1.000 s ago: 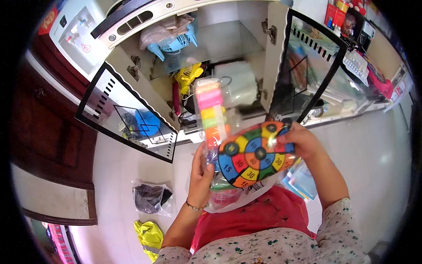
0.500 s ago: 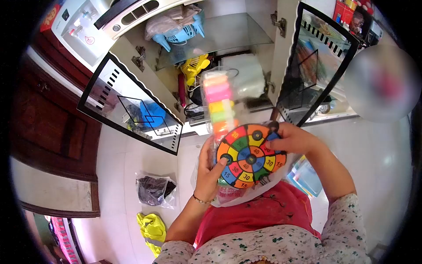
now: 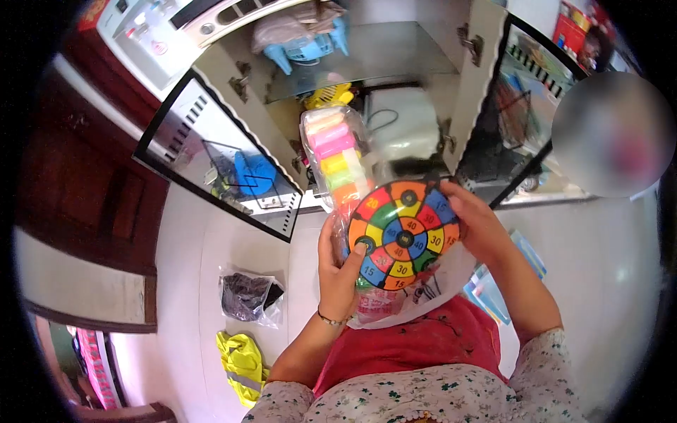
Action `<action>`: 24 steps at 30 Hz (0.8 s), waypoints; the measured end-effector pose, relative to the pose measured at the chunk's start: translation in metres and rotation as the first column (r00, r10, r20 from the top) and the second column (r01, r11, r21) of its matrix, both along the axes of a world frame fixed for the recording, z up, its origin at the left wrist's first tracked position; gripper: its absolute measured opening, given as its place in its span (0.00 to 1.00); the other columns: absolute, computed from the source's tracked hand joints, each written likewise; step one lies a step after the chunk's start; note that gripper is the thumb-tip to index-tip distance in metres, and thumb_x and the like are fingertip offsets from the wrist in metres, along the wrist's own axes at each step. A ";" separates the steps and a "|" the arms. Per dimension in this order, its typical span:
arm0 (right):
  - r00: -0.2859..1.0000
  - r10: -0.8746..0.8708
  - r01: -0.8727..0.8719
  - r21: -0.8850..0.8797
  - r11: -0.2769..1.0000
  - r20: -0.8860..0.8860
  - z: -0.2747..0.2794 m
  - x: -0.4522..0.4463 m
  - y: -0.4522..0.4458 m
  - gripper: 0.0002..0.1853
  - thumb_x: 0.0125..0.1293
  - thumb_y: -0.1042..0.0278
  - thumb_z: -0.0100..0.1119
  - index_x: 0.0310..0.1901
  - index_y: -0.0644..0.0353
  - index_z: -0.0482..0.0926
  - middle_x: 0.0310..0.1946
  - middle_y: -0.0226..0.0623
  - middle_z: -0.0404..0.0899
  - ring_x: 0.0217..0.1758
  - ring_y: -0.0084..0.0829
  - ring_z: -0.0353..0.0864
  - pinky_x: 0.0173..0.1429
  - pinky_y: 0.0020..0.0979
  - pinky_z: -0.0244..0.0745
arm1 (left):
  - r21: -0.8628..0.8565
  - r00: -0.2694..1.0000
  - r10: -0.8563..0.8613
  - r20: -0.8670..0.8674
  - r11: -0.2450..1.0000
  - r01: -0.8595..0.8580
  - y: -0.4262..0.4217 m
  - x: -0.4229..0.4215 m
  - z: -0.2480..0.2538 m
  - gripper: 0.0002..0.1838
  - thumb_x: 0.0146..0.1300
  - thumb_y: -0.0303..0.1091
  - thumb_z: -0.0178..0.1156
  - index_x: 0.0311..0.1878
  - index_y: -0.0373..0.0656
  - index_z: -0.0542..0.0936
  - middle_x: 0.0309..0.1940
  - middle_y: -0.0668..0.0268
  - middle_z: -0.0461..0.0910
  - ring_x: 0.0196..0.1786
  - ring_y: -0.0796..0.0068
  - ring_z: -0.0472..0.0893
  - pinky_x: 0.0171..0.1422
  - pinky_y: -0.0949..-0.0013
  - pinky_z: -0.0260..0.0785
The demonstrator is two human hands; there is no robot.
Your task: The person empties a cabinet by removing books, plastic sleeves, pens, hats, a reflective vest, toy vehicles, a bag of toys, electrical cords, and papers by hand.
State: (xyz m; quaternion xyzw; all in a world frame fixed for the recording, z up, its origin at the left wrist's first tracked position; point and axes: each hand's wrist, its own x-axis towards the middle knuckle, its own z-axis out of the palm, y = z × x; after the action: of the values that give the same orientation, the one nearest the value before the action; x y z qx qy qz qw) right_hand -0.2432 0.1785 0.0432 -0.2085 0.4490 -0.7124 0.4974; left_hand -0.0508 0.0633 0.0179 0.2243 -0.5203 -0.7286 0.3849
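Note:
A round toy dartboard with bright numbered sections is held in front of my body, face up. My left hand is closed on its left edge, thumb on the face and fingers behind. At the upper right edge my right hand grips the board, its fingers partly hidden. A clear plastic pack of colourful pieces sticks up beyond the board on the left; whether my left fingers also hold it is hidden. Below the board hangs a clear plastic bag with red print, over my lap.
An open cabinet with a glass shelf stands ahead, its left glass door and right glass door swung outward. A bagged dark item and a yellow vest lie on the floor at left. Blue-edged packets lie at right.
My right thumb has slid off the board's face to its upper right edge. The colourful pack has tilted further left. The view has shifted slightly.

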 end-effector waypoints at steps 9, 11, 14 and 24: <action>0.915 0.230 -0.116 0.329 0.937 -0.330 -0.013 0.036 0.009 0.13 0.64 0.68 0.56 0.48 0.63 0.72 0.28 0.30 0.78 0.23 0.23 0.76 0.26 0.25 0.71 | -0.241 0.996 0.063 0.065 0.969 -0.046 -0.007 0.031 -0.012 0.36 0.57 0.24 0.58 0.67 0.38 0.53 0.62 0.59 0.60 0.64 0.68 0.63 0.67 0.66 0.54; 0.879 0.374 -0.263 0.355 0.897 -0.294 -0.018 0.036 0.009 0.14 0.64 0.66 0.55 0.47 0.64 0.70 0.25 0.32 0.76 0.22 0.25 0.77 0.25 0.26 0.71 | -0.332 0.987 0.133 0.087 0.938 -0.097 -0.003 0.046 -0.015 0.36 0.56 0.23 0.59 0.67 0.37 0.54 0.62 0.59 0.60 0.64 0.68 0.62 0.67 0.66 0.54; 0.873 0.404 -0.354 0.217 0.910 -0.273 -0.024 0.048 0.014 0.27 0.55 0.58 0.66 0.51 0.65 0.68 0.39 0.39 0.77 0.39 0.30 0.79 0.41 0.30 0.75 | -0.532 0.983 0.169 0.068 0.840 -0.108 -0.009 0.087 0.004 0.38 0.53 0.20 0.62 0.66 0.37 0.56 0.60 0.60 0.59 0.65 0.69 0.59 0.68 0.68 0.48; 0.105 0.804 -0.546 0.642 0.538 -0.585 -0.002 0.077 -0.004 0.33 0.50 0.63 0.67 0.59 0.59 0.67 0.48 0.42 0.75 0.50 0.38 0.75 0.56 0.34 0.67 | -0.223 0.524 0.840 -0.142 0.489 -0.844 -0.091 0.210 0.017 0.35 0.61 0.29 0.55 0.68 0.37 0.50 0.63 0.57 0.58 0.64 0.67 0.62 0.67 0.66 0.54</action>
State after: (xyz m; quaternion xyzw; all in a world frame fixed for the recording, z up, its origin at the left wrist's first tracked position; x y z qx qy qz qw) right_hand -0.1665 0.1746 0.0410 -0.6383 0.5680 -0.1304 0.5029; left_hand 0.1593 -0.0276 0.0348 0.3908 -0.4336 -0.3731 0.7211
